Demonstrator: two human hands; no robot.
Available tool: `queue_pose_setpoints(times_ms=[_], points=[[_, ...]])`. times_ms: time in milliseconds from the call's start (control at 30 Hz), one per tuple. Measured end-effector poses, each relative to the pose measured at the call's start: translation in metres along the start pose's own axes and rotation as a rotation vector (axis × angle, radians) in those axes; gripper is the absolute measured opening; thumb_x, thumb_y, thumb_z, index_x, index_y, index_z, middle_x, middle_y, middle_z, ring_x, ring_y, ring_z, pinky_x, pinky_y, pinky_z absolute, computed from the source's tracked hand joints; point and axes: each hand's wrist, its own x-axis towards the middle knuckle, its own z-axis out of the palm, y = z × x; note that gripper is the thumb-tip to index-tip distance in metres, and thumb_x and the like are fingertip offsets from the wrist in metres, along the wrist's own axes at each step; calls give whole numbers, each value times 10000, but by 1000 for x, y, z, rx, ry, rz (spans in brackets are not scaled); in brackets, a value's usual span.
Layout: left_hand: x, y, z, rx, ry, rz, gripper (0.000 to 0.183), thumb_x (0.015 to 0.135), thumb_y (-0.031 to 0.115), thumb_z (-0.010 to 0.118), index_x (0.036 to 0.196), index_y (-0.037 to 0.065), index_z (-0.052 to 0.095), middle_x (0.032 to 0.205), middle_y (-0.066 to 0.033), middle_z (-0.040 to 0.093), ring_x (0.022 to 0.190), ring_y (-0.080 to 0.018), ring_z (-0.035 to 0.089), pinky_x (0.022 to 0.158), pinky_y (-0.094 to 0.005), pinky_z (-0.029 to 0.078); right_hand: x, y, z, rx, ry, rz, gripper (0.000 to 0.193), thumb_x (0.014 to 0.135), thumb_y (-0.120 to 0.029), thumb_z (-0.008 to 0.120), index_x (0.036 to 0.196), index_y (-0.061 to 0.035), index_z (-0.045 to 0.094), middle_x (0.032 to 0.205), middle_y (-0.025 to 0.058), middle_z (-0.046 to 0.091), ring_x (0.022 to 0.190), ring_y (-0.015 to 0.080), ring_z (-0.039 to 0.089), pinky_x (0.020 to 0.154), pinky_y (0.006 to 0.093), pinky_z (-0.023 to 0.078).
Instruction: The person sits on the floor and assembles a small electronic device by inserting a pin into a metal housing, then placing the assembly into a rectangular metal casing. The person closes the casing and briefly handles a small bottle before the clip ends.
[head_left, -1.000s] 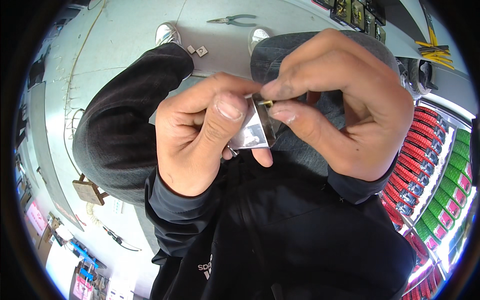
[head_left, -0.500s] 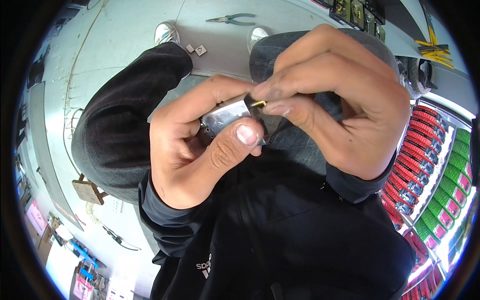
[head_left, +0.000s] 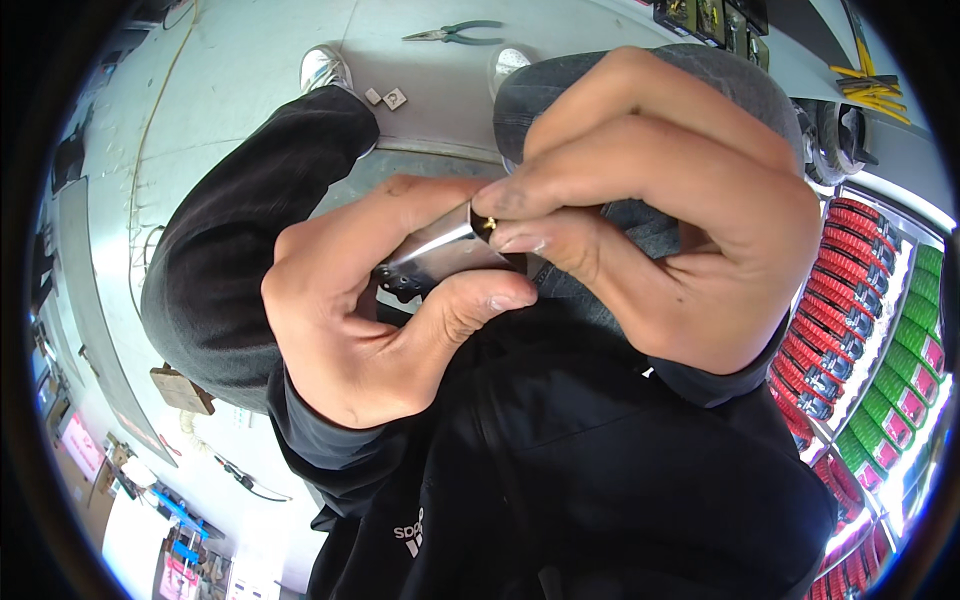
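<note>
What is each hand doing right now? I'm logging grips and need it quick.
Left hand: closed around a small shiny metal part.
Right hand: fingertips pinched on a tiny brass piece at the part's end.

A silvery metal piece [head_left: 440, 255] with a black end is seen, tipped by a small brass-yellow screw [head_left: 490, 224]; black sleeves [head_left: 240, 260] and a black jacket [head_left: 600, 470] are worn; pliers [head_left: 455, 33] with teal handles lie on pale grey floor [head_left: 250, 60]; red and green rows fill the rack [head_left: 870, 330].
</note>
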Motion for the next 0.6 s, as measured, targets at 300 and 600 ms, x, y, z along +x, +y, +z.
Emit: queue_pose_setpoints(times_ms=[300, 600], points=[[4, 1, 4, 496, 100, 237, 357, 679, 60, 856, 953, -82, 675, 795, -140, 683, 670, -176, 644, 631, -262, 503, -2, 0, 3, 54, -33, 155, 77, 802, 29, 760, 849, 30, 699, 796, 101, 652, 655, 139, 631, 577, 232, 476], [7, 8, 3, 551, 74, 266, 348, 687, 60, 860, 948, -77, 674, 800, -154, 680, 669, -208, 652, 638, -269, 514, -1, -2, 4, 66, -39, 142, 76, 859, -5, 690, 819, 42, 646, 767, 94, 609, 646, 149, 559, 588, 256, 426]])
